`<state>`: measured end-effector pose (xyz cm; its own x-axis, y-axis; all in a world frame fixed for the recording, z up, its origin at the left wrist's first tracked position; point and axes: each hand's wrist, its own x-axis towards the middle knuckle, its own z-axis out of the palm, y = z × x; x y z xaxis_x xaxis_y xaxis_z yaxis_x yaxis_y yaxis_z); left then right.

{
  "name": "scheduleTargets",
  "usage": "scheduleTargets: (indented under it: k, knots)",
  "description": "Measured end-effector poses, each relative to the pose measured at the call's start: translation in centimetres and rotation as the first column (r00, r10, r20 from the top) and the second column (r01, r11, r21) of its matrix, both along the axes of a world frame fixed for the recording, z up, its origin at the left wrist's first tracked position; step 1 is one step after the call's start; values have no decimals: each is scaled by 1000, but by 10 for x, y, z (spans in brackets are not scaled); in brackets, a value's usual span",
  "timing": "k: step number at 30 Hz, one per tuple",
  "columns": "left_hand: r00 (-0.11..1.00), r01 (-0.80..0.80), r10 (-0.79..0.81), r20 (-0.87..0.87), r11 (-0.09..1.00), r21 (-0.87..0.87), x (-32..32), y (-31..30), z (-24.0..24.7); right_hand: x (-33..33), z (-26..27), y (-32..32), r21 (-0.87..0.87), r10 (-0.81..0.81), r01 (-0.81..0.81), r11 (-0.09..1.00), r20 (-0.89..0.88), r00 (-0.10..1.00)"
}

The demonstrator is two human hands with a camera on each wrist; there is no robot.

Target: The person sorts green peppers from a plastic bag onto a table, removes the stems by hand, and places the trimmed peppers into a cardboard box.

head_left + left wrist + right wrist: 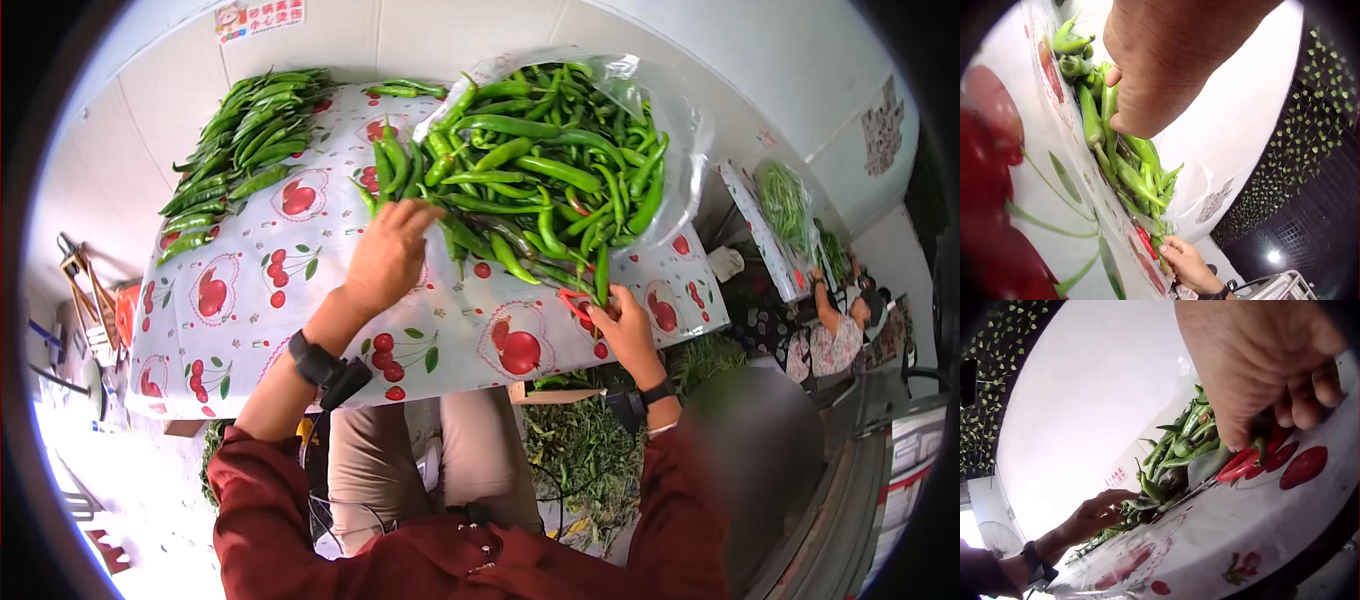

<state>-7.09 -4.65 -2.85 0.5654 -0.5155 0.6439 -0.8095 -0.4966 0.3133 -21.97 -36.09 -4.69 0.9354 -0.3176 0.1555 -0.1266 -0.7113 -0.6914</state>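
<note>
Trousers (375, 470) in beige show nearest, between dark red sleeves (270, 500), as someone sits at the table (240, 345), its cloth printed with cherries and red fruit. The right hand (625, 328) is by the near edge, its grip narrow, fingers curled round the red handles of the scissors (1241, 465); one green pepper (601, 275) meets its fingertips. The left hand (388, 258) reaches in farther, touching the near peppers of the heap, its grip fairly wide, fingers loosely bent; whether it pinches a pepper I cannot tell. Black wrist devices (325, 370) sit on both wrists. Below the table edge, a mass of green leaves and stems (590, 455) covers part of the floor. Just past the hands, the big heap of green peppers (520, 150) lies on the table, partly inside a clear plastic bag (685, 150). Over on the left side, more peppers lie in a long stacked row (265, 130), and a few others (405, 90) rest by the far edge, between row and bag. A sign with red characters (262, 18) is on the wall behind. Well off to the right, another person (828, 345) is beside a second table (750, 215) bearing bagged greens (785, 205).
</note>
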Motion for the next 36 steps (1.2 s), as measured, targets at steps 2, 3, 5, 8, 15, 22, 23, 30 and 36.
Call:
scheduleTargets:
  k: [2,3,5,8,15,22,23,30,36]
  knots:
    - [988,-139,131,-80,986,-95,7,20,7,2,-4,-2,-27,-8,8,1000,-18,1000]
    - [965,-230,211,-157,966,-119,13,32,7,2,-6,-3,-52,-30,28,998,-32,999]
    - [939,-279,258,-226,958,-65,32,55,3,4,-8,-2,-82,-26,23,996,-33,999]
    - [976,-188,187,-113,982,-3,48,60,-8,2,-7,3,-158,-66,67,985,12,998]
    - [975,-163,189,-119,967,198,75,50,-21,0,-25,8,-353,-99,169,920,207,973]
    - [972,-155,173,-161,981,120,78,59,-28,-1,-24,11,-337,-100,167,927,207,973]
    - [964,-126,135,-227,990,57,80,62,-26,-1,-23,11,-331,-101,166,929,205,973]
    - [879,-284,340,-334,936,207,77,59,-19,0,-27,9,-306,-128,179,935,180,975]
    - [823,-331,439,-361,886,324,78,54,-17,-1,-26,10,-365,-90,169,916,222,971]
